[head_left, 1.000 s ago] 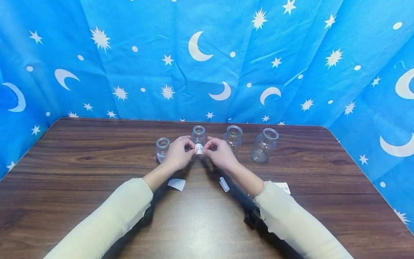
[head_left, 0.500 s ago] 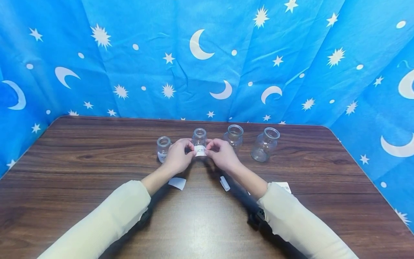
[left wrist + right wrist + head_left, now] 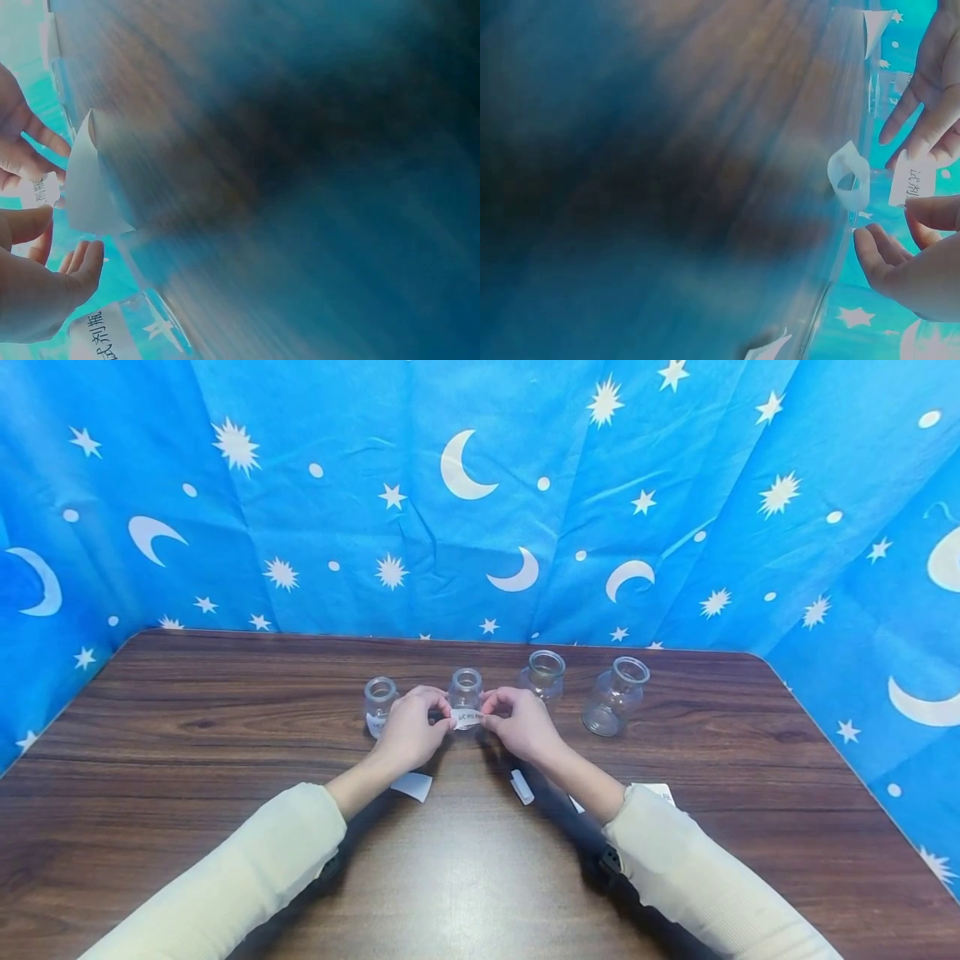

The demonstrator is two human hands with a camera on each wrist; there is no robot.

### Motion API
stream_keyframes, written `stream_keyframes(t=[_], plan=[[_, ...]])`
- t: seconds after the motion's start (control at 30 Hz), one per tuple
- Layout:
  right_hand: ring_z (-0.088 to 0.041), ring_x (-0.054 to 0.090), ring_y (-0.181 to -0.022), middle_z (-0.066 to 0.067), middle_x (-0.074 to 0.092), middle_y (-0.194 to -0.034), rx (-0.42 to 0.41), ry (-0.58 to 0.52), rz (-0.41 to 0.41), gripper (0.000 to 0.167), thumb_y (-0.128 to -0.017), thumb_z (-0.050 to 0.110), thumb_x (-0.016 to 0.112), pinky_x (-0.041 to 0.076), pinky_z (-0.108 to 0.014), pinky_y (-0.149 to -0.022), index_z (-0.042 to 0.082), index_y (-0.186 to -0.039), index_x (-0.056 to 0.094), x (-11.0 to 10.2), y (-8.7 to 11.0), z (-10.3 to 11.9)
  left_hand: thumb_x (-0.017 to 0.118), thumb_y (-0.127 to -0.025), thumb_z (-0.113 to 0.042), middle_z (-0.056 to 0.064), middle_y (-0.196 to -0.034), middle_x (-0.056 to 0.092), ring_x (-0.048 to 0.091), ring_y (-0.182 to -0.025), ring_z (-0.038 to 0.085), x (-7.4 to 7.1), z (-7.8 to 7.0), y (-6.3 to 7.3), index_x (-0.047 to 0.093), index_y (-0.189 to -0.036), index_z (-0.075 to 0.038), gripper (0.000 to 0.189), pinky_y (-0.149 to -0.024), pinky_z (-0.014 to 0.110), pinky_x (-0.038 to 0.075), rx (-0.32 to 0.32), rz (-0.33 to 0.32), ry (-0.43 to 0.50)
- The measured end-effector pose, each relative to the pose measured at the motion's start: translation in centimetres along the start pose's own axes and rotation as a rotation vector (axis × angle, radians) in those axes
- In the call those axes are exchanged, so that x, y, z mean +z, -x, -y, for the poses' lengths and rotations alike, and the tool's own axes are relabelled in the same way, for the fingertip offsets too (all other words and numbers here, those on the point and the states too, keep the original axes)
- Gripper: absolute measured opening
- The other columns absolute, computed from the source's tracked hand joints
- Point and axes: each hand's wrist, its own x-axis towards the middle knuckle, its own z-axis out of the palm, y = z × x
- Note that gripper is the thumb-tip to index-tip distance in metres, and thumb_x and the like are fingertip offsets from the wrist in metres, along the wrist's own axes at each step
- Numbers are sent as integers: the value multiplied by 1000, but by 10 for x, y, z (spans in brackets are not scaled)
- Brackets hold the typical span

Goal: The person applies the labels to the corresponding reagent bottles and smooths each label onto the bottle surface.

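Note:
A small clear glass bottle (image 3: 467, 683) stands between the two hands, a white label (image 3: 467, 719) with handwritten characters across its front. My left hand (image 3: 414, 727) pinches the label's left end between thumb and index finger. At its right end, my right hand (image 3: 522, 724) pinches it the same way. The right wrist view shows the label (image 3: 913, 180) stretched between the thumbs, with the other fingers loosely bent. Left of my left hand is another small bottle (image 3: 380, 693) bearing a label; the hand partly hides it.
Two larger glass jars (image 3: 613, 700) stand to the right, one partly behind my right hand. Nearer on the wooden table (image 3: 465, 877) lie a white paper piece (image 3: 412, 787), a curled strip (image 3: 522, 787), and a written label (image 3: 656, 792) partly under the right sleeve. A blue curtain (image 3: 360, 510) hangs behind.
The bottle has shifted slightly nearer along with both hands. The label, narrow and bent at first, has been spread wider across the bottle's front and lowered a little.

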Motion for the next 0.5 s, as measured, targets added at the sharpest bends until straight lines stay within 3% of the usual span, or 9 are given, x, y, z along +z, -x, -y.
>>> stream_keyframes(t=[0.13,0.5], plan=[[-27,57,-104,-13,64,-108,0,24,-7,8,-79,-1,65,41,-42,-87,4,-74,60,0,2,0,68,-78,-4,9,-105,62,55,-105,28,1,2,0,62,-74,-7,8,-90,41,38,22,-18,-3],[-28,57,-103,-14,64,-107,-15,29,-17,8,-78,-1,65,42,-41,-85,3,-74,60,-1,3,0,70,-77,-5,7,-101,63,57,-97,24,2,3,-1,61,-76,-7,9,-81,37,42,22,-16,-31]])
